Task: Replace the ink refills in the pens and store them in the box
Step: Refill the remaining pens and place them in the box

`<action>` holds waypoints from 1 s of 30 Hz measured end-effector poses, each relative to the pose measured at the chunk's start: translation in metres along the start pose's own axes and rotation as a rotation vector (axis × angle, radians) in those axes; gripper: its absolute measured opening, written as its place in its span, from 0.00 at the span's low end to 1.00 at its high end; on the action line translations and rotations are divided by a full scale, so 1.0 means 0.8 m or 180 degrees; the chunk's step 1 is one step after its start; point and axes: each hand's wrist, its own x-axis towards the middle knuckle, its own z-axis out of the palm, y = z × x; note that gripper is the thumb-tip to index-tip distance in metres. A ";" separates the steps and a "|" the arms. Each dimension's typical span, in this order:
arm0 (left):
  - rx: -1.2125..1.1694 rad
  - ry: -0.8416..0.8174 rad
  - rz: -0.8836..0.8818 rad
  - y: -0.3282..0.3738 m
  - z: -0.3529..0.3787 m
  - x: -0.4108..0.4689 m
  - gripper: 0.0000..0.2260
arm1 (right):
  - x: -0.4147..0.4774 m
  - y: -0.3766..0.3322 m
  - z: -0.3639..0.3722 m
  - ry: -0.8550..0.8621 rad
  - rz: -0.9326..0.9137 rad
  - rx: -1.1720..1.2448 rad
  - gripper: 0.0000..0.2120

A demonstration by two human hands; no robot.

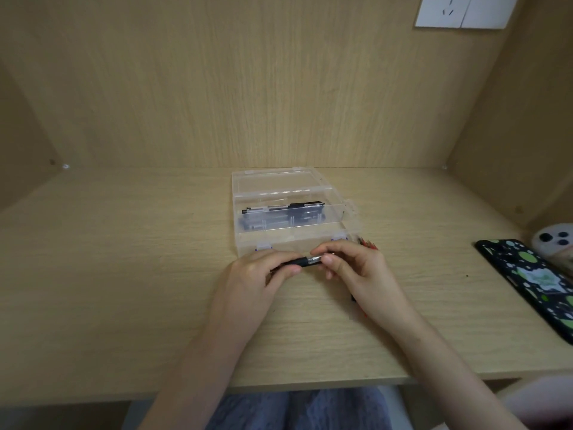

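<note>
Both hands on pen, just before box
L hand (248, 276) grips pen (305, 261) barrel; R hand (356, 268) pinches its tip; more pens inside box (245, 193).

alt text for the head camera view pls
Two hands hold a black pen at a wooden desk: the left hand grips its barrel, the right hand pinches the silver end. Behind sits an open clear box holding more pens; a phone lies far right.

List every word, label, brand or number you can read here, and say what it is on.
Nothing here is legible.
Phone case: a pale patch in its green pattern may carry lettering, too blurred to read.
Pens in the clear box: any barrel print is too small.
Black pen: no print readable.
Wall socket: no marking shows.
</note>
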 end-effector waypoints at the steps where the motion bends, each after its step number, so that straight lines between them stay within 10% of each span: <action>1: 0.0043 0.0041 0.0047 0.001 0.000 0.001 0.11 | 0.001 0.000 0.000 0.0022 0.0016 0.0001 0.10; 9: 0.0296 0.0685 0.0802 0.011 -0.008 0.004 0.09 | 0.026 -0.015 -0.027 0.0835 0.0090 0.0103 0.11; 16: 0.0275 -0.0764 0.0257 0.010 0.002 0.000 0.11 | 0.120 -0.022 -0.032 0.0770 0.0120 -0.0680 0.08; 30: 0.0328 -0.0827 0.0172 0.001 0.008 0.000 0.07 | 0.121 0.014 -0.033 0.0395 0.0213 -0.1485 0.11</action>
